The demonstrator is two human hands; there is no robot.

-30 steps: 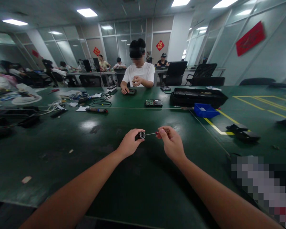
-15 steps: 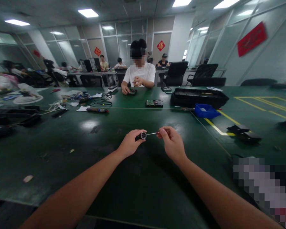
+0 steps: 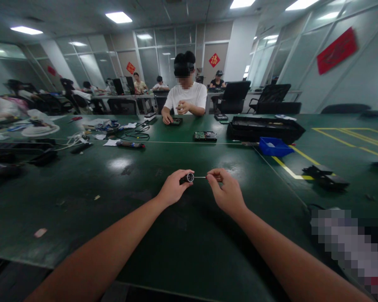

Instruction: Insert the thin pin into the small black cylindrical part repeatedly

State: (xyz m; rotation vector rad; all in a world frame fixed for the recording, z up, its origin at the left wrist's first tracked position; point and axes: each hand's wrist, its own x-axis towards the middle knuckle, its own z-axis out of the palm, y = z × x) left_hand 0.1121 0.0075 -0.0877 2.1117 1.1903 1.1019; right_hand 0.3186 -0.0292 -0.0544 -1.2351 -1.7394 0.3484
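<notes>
Between the thumb and fingers of my left hand (image 3: pixel 173 188) is a small dark cylindrical part (image 3: pixel 190 178) with a pale ring round its end; its exact kind is unclear. My right hand (image 3: pixel 226 188) is closed around the handle of a screwdriver (image 3: pixel 200 177), whose red front end shows at the fingertips. The thin metal shaft points left and reaches the side of the cylindrical part. Most of the handle is hidden in my fingers. Both hands are above the dark green table (image 3: pixel 164 243).
Across the table a person (image 3: pixel 187 96) in a white shirt handles a circuit board (image 3: pixel 175 121). A hard drive (image 3: pixel 205 136), a blue bin (image 3: pixel 275 147) and a long black casing (image 3: pixel 264 129) lie beyond my hands. Cables (image 3: pixel 138 131) are at left, black parts (image 3: pixel 326 176) at right.
My right hand has tilted slightly, so the screwdriver shaft is now nearly level and a little less of it shows. My left hand keeps its hold. The view has shifted slightly.
</notes>
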